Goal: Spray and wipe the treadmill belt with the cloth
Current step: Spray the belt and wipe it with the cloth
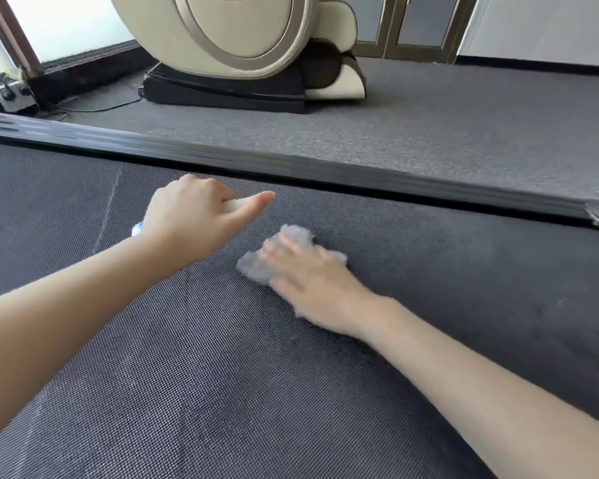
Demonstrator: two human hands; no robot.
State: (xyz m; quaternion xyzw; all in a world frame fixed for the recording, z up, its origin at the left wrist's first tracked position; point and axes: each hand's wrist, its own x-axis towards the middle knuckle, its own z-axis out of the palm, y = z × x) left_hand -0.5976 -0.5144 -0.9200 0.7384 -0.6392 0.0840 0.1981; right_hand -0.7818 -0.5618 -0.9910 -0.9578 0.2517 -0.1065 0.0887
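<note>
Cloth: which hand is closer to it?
Right. The right hand lies flat on the cloth, touching it. The left hand is off to its left, apart, gripping a spray bottle.

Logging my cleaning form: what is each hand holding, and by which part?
The left hand grips a spray bottle round its middle, both ends poking out. The right hand presses flat on top of the cloth.
</note>
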